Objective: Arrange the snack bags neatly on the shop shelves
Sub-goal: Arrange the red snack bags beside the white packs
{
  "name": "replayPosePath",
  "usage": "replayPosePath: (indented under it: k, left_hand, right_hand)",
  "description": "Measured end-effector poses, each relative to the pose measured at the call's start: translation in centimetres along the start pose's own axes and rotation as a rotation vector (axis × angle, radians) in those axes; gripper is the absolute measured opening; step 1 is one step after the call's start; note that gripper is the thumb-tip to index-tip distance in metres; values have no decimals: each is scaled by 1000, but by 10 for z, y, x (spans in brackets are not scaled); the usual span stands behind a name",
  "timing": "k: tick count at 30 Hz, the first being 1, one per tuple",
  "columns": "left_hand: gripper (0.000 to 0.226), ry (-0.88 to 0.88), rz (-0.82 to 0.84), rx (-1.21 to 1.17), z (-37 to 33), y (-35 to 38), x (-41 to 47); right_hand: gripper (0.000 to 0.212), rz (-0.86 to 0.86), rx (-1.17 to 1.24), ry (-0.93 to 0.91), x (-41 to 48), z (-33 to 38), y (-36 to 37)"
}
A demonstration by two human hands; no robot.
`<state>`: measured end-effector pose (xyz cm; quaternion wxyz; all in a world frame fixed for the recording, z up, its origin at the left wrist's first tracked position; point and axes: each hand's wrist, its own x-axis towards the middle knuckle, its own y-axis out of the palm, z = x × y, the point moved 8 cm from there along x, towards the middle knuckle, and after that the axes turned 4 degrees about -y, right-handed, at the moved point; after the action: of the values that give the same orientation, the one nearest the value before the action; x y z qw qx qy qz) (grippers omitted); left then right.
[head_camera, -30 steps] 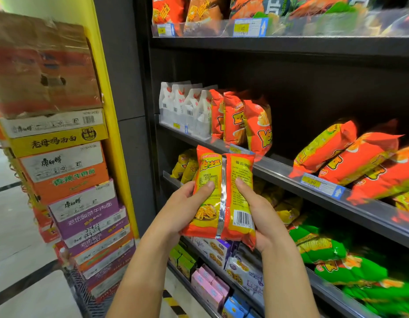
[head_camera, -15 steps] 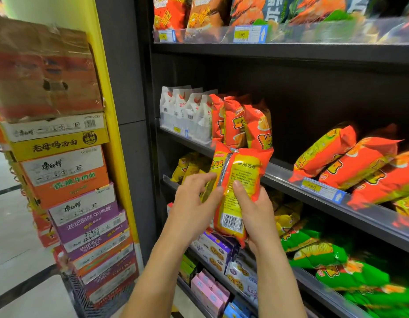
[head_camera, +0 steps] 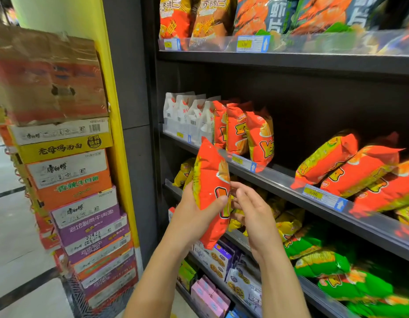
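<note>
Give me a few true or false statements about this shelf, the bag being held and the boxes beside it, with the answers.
1. The left hand grips an orange snack bag. True.
2. The white bags stand at the right end of their shelf. False: they stand at its left end, beside upright orange bags.
3. Stacked cartons stand left of the shelf unit. True.
4. The green bags lie on the top level. False: they lie low at the right.

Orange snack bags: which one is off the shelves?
The glossy orange plastic snack bag gripped by the left hand; the other orange bags sit on shelves.
</note>
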<state>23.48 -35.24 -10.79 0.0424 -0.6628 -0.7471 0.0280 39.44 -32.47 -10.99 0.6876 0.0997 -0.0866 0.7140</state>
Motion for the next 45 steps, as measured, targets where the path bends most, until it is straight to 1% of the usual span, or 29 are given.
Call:
replayPosePath:
  k: [2,3,4,6,7,8,11,13,14,15,17,18,19,22,25,28,32,35,38,39,42,45]
  left_hand:
    - [75,-56,11,-98,5,-3,0]
    - [74,-87,27,-150,6,-3,-2]
    - [71,-112,49,-205,8,-2,-4]
    - [67,-140,115,-299,8,1,-7]
    - [64,-138,151,-337,7,4,-8]
    - [61,-127,185,-371,5,6,-10]
    - [55,-115,273,-415,3,9,-12]
    - [52,-138,325,-397,4,11,-15]
    - [52,-152,341,-375,5,11,-15]
    - [52,-155,347,-345,7,11,-15]
    - [48,-130,322,-284,6,9,-13]
    - [47,-113,292,-267,5,6,-12]
    - [48,-94,269,-253,4,3,-11]
    - [56,-21,267,-209,-3,2,-12]
    - [58,40,247,-172,-5,-1,-13]
    - [63,56,244,-157,-1,-4,-13]
    - [65,46,235,-150,3,-6,-14]
    - [64,12,213,-161,5,-8,-12]
    - [60,-70,169,-211,7,-7,-12]
    - [59,-104,155,-228,7,-6,-12]
    - [51,-190,148,-241,10,-2,-15]
    - [48,-217,159,-229,12,0,-16]
  right_hand:
    - [19,-40,-20,-5,0,0,-7]
    - [19,-60,-9,4,0,-1,-10]
    - [23,-70,24,19,0,-2,-12]
    - [48,-63,129,81,-1,-7,-13]
    - [62,-37,190,121,-1,-9,-11]
    - [71,12,250,158,-3,-10,-8]
    - [90,202,404,232,-11,-4,6]
    - [101,270,455,248,-16,-1,9]
    - [100,282,452,249,-17,0,8]
    - [95,280,436,249,-17,-1,7]
    - [74,240,394,241,-16,-3,1]
    - [67,216,366,231,-15,-5,-2]
    - [65,200,337,216,-14,-7,-5]
    - [64,207,314,166,-14,-7,-6]
    - [61,219,306,99,-13,-4,-8]
    - [64,207,230,18,-13,-3,-15]
    - [66,195,202,2,-14,-4,-18]
    - [64,228,214,36,-14,-4,-14]
    - [74,215,234,144,-15,-10,-8]
    - [73,204,230,180,-15,-13,-6]
    - [62,181,193,242,-16,-15,-4]
    - [60,177,180,275,-15,-19,-4]
